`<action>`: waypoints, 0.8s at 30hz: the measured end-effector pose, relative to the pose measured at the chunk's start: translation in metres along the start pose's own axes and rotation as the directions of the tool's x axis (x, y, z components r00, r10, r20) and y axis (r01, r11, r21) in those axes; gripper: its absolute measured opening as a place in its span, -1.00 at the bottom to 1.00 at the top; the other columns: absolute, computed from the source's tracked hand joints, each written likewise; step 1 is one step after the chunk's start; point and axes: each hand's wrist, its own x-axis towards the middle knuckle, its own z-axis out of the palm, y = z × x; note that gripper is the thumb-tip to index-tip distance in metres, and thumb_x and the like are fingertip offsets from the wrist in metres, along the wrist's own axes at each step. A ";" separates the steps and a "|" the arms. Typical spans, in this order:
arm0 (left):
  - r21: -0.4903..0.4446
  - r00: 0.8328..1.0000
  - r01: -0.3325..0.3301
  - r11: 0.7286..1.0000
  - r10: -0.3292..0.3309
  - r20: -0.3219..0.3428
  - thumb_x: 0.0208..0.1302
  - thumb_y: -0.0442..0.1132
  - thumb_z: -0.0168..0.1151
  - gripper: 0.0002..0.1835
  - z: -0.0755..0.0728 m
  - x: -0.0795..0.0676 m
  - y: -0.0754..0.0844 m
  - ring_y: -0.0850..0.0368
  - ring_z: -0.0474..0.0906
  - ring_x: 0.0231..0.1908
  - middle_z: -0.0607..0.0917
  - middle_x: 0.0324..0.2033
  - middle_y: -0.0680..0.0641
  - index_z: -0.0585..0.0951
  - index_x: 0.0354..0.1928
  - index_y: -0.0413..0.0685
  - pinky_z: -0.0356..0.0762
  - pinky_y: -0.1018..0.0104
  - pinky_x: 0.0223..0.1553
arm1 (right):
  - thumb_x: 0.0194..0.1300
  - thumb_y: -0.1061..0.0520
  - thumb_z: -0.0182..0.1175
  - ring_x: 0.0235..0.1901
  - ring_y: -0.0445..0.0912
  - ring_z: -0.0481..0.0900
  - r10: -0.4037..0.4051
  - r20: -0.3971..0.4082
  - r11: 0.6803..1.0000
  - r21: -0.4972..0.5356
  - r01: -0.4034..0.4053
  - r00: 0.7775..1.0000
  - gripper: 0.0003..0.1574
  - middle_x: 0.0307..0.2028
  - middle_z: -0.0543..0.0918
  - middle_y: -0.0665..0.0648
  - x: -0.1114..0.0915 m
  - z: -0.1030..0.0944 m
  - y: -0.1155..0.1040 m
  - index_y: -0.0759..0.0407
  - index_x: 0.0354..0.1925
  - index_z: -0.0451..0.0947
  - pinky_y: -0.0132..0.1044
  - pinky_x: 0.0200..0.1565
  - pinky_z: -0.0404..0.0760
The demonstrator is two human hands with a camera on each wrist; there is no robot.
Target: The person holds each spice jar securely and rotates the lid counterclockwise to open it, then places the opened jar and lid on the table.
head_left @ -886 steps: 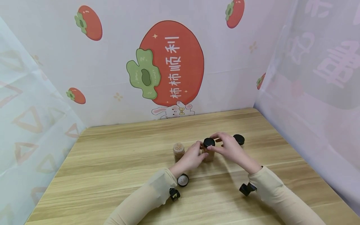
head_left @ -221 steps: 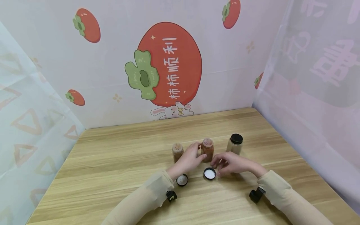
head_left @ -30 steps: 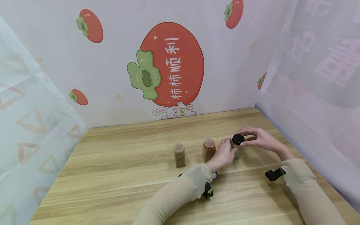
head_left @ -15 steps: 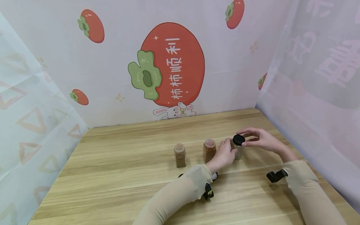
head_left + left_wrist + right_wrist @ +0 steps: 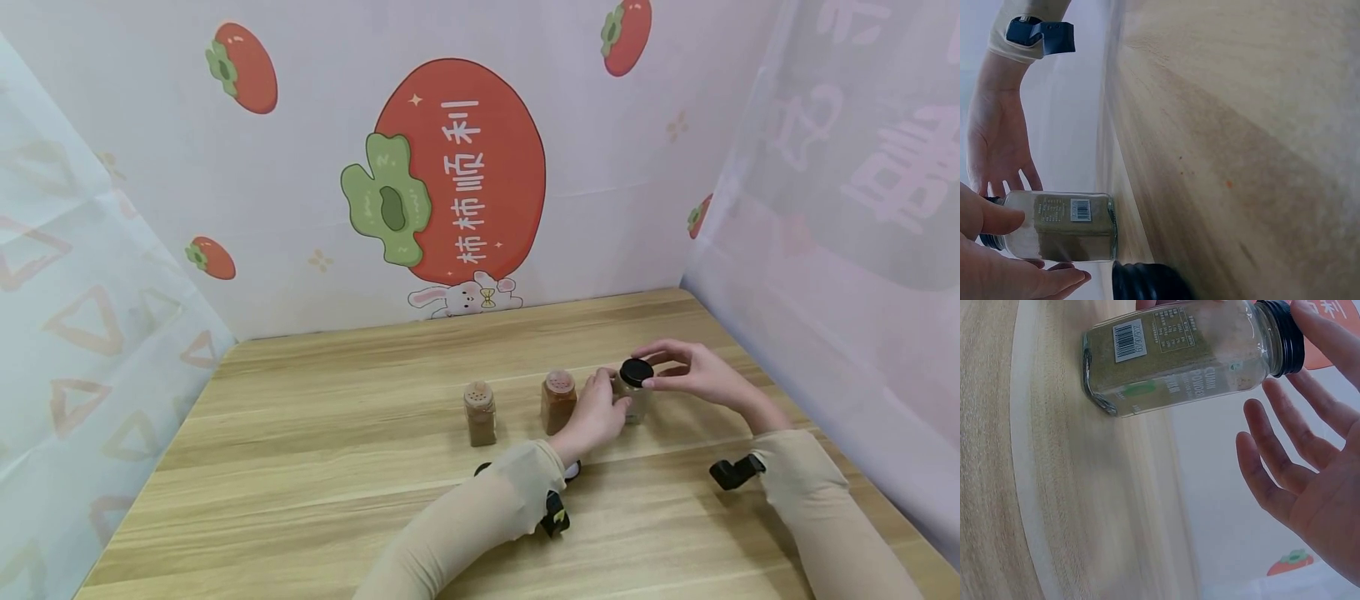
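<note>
A square glass spice jar (image 5: 1160, 359) with greenish-brown powder and a printed label stands at the right of the table. My left hand (image 5: 597, 412) grips its body, the thumb across the glass in the left wrist view. At the top, my right hand (image 5: 693, 377) pinches the black lid (image 5: 637, 372) between thumb and fingers; in the right wrist view its other fingers spread apart from the jar. Just left of my left hand is an uncapped shaker jar (image 5: 558, 403) of reddish-brown spice. Farther left stands another uncapped shaker jar (image 5: 480, 415) of brown spice.
Two black caps lie on the wooden table (image 5: 315, 450), one cap (image 5: 573, 471) by my left wrist and another cap (image 5: 483, 469) mostly hidden behind the left sleeve. A printed cloth wall (image 5: 300, 167) closes off the back, with more cloth at both sides.
Earlier, both hands were at the middle jar, then its cap lay on the table. Since then they have moved right to the third jar. Over the last second they have barely moved.
</note>
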 end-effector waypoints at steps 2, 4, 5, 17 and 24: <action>-0.015 1.000 -0.006 1.000 0.006 -0.011 0.32 -0.19 0.16 -0.57 0.001 0.001 -0.002 0.23 0.47 -0.04 0.53 -0.03 -0.05 0.36 0.19 -0.05 0.46 0.38 0.01 | 0.19 0.10 0.32 -0.07 -0.36 0.56 0.005 -0.001 1.000 0.003 -0.005 1.000 -0.45 0.06 0.56 0.22 0.000 0.000 0.000 0.12 0.14 0.47 -0.35 -0.18 0.62; -0.028 1.000 -0.013 1.000 0.013 -0.020 0.32 -0.19 0.17 -0.58 0.002 0.001 -0.003 0.23 0.47 -0.05 0.54 -0.05 -0.04 0.37 0.18 -0.04 0.46 0.39 0.00 | 0.18 0.10 0.33 -0.08 -0.37 0.55 0.009 -0.002 1.000 0.006 -0.009 1.000 -0.45 0.06 0.55 0.22 0.001 0.001 0.000 0.12 0.13 0.47 -0.34 -0.19 0.62; -0.032 1.000 -0.016 0.999 0.016 -0.026 0.31 -0.19 0.18 -0.58 0.002 0.001 -0.004 0.23 0.47 -0.06 0.54 -0.05 -0.04 0.38 0.17 -0.04 0.46 0.39 -0.01 | 0.17 0.11 0.34 -0.08 -0.37 0.56 0.009 -0.002 1.000 0.009 -0.009 1.000 -0.45 0.05 0.55 0.23 0.001 0.001 0.000 0.12 0.13 0.47 -0.34 -0.19 0.62; -0.068 0.999 -0.018 0.998 0.016 -0.038 0.29 -0.18 0.21 -0.61 0.003 0.001 -0.006 0.21 0.46 0.03 0.55 0.00 -0.03 0.41 0.13 -0.03 0.45 0.36 0.06 | 0.13 0.13 0.37 -0.07 -0.31 0.54 -0.022 -0.029 1.000 -0.014 0.021 0.999 -0.48 0.03 0.55 0.18 0.003 0.005 -0.002 0.15 0.07 0.51 -0.37 -0.16 0.61; -0.058 0.999 -0.020 0.998 0.018 -0.032 0.31 -0.17 0.19 -0.62 0.001 0.000 -0.005 0.20 0.46 0.04 0.54 0.01 -0.04 0.40 0.12 -0.02 0.44 0.35 0.07 | 0.16 0.18 0.34 -0.05 -0.37 0.52 -0.099 -0.020 0.994 -0.048 0.098 0.995 -0.52 0.00 0.59 0.21 0.003 0.003 -0.004 0.20 0.06 0.53 -0.36 -0.07 0.58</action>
